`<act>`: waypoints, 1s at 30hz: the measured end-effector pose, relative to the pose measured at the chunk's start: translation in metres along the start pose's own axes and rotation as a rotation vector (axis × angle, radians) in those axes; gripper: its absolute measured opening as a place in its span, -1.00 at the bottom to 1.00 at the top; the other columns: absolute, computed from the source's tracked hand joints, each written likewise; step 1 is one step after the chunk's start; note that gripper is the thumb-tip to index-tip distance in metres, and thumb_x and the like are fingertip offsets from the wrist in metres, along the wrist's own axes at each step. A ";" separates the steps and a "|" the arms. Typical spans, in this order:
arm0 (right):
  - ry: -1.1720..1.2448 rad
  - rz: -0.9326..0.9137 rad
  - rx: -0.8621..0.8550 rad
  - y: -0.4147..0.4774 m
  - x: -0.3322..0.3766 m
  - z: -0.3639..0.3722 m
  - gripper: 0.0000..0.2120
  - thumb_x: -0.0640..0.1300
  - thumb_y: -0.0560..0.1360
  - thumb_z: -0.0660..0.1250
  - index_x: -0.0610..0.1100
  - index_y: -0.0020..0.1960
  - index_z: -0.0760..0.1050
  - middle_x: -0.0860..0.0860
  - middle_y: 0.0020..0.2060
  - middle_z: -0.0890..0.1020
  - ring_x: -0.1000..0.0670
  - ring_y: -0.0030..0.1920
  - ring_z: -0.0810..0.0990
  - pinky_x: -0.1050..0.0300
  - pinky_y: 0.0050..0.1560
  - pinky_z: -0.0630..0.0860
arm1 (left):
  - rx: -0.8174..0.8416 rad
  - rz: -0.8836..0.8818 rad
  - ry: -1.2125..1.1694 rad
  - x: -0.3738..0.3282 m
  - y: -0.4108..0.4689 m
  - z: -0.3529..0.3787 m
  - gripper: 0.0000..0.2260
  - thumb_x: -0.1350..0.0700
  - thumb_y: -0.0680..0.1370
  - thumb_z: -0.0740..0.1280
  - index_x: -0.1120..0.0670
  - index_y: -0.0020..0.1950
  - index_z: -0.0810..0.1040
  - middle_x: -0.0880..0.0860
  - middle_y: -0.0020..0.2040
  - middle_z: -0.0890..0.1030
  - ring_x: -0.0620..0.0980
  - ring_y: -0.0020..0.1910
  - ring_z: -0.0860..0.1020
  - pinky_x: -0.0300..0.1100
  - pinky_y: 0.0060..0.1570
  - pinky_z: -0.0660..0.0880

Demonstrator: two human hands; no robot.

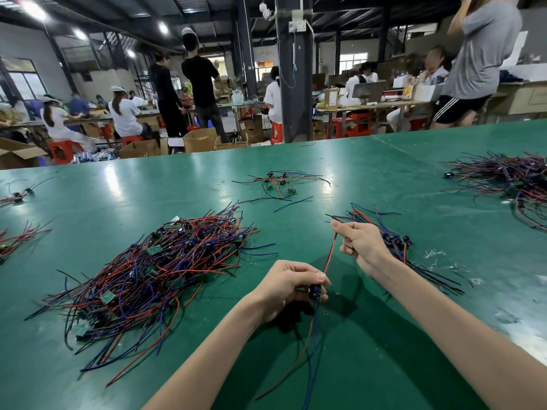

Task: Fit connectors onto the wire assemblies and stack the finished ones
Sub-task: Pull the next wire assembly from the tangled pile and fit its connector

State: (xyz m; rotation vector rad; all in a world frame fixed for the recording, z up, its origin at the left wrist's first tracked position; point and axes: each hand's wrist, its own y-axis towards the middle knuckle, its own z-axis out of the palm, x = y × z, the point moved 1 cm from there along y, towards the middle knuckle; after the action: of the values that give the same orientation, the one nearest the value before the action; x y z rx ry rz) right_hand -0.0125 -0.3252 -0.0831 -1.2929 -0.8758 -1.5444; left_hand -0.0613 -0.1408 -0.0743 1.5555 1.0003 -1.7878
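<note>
My left hand [288, 287] grips a small dark connector block [314, 291] just above the green table [370, 179]; blue and brown wires hang from it toward me. A red wire [330, 255] runs up from the block to my right hand [359, 247], which pinches its upper end between thumb and fingers. A large tangled pile of red, blue and black wire assemblies with small green boards [154, 270] lies left of my hands. Behind my right hand lies a smaller aligned stack of assemblies [393, 241].
A small cluster of wires [279, 184] lies mid-table. A big dark wire heap [515, 184] sits at the far right, smaller bundles [14, 232] at the left edge. Scraps [444, 261] litter the table right of my arm. Beyond the table, people work at benches.
</note>
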 end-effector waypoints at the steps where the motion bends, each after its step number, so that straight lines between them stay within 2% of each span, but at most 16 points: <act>1: 0.000 0.000 0.000 0.000 0.000 0.000 -0.76 -0.19 0.46 0.43 -0.20 -0.32 0.45 0.08 -0.66 0.25 0.10 -0.63 0.18 0.22 -0.45 0.28 | 0.002 0.002 0.001 0.000 0.000 0.000 -0.79 0.28 0.49 0.35 0.12 -0.32 0.66 0.07 -0.40 0.60 0.02 -0.37 0.62 -0.26 -0.28 0.54; 9: 0.045 -0.015 0.025 0.000 0.000 0.002 -0.61 -0.18 0.43 0.46 -0.11 -0.44 0.31 0.09 -0.64 0.19 0.10 -0.61 0.12 0.27 -0.56 0.23 | 0.016 0.024 -0.004 0.002 0.002 0.000 -0.78 0.31 0.49 0.35 0.12 -0.33 0.66 0.07 -0.39 0.61 0.00 -0.39 0.61 -0.25 -0.30 0.55; 13: 0.047 -0.010 0.052 0.001 -0.002 0.001 -0.60 -0.15 0.42 0.47 -0.10 -0.41 0.27 0.08 -0.61 0.16 0.10 -0.60 0.11 0.27 -0.55 0.23 | 0.018 0.029 0.004 0.004 0.003 -0.001 -0.79 0.29 0.48 0.36 0.11 -0.32 0.66 0.06 -0.37 0.62 0.00 -0.38 0.61 -0.25 -0.30 0.54; 18: 0.116 0.029 0.096 0.000 -0.002 -0.001 -0.77 -0.12 0.31 0.48 -0.20 -0.28 0.45 0.03 -0.55 0.34 0.11 -0.58 0.28 0.26 -0.57 0.32 | -0.002 0.041 -0.010 0.006 0.006 -0.001 -0.78 0.30 0.47 0.37 0.11 -0.34 0.67 0.06 -0.35 0.63 0.00 -0.38 0.61 -0.25 -0.30 0.55; 22: 0.079 0.105 0.074 -0.002 0.000 -0.001 -0.75 -0.04 0.41 0.44 -0.22 -0.14 0.49 -0.02 -0.36 0.46 0.12 -0.53 0.35 0.28 -0.56 0.37 | -0.096 0.090 -0.068 0.007 0.009 -0.002 -0.78 0.33 0.47 0.37 0.14 -0.35 0.66 0.09 -0.37 0.61 -0.03 -0.41 0.57 -0.21 -0.26 0.58; 26: -0.088 0.151 0.244 -0.015 0.004 0.004 -0.65 0.05 0.27 0.46 -0.23 -0.18 0.58 0.00 -0.37 0.54 0.13 -0.51 0.38 0.30 -0.52 0.38 | -0.223 0.130 -0.059 0.007 0.012 -0.006 -0.79 0.32 0.47 0.38 0.16 -0.36 0.63 0.08 -0.43 0.58 -0.03 -0.44 0.56 -0.29 -0.33 0.53; 30: -0.236 0.152 0.480 -0.029 0.003 0.016 -0.77 -0.01 0.27 0.49 -0.19 -0.26 0.64 0.00 -0.40 0.59 0.14 -0.48 0.41 0.33 -0.48 0.37 | -0.276 0.150 0.026 0.011 0.014 -0.006 -0.79 0.32 0.47 0.38 0.15 -0.36 0.58 0.04 -0.44 0.57 0.00 -0.39 0.50 -0.19 -0.27 0.46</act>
State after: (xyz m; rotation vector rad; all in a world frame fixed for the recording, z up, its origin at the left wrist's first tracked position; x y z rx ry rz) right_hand -0.0347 -0.3010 -0.0765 -1.1645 -1.1824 -0.9932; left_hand -0.0487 -0.1431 -0.0877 1.4439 1.0627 -1.4631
